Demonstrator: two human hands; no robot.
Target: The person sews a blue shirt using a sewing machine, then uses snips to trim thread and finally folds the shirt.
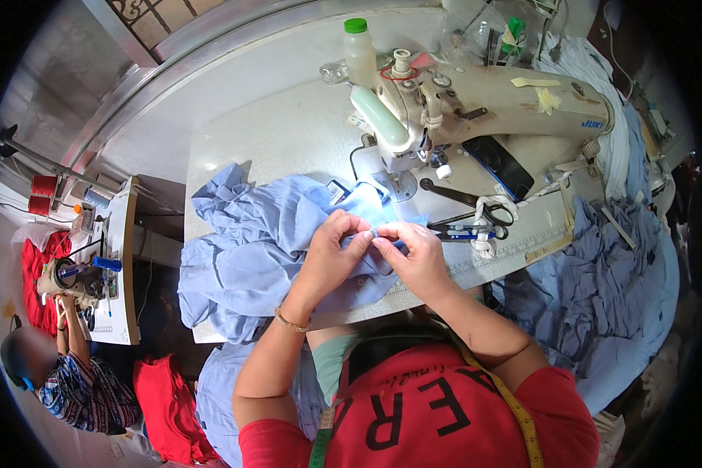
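A light blue shirt (265, 214) lies bunched on the sewing table, with a dark label (337, 192) near its collar. My left hand (337, 248) pinches an edge of the cloth between thumb and fingers. Close beside it, my right hand (412, 251) grips the same edge, the two thumbs almost meeting. Just beyond my hands stands the sewing machine (507, 86), its presser foot (402, 183) by the far part of the shirt. What lies inside the pinched fold is hidden by my fingers.
Right of the needle lie black scissors (495, 217), blue-handled snips (464, 232) and a phone (499, 168). A green-capped bottle (359, 54) stands behind the machine. Blue garments (585, 281) are heaped at the right. Another person (86, 390) works at a second machine, far left.
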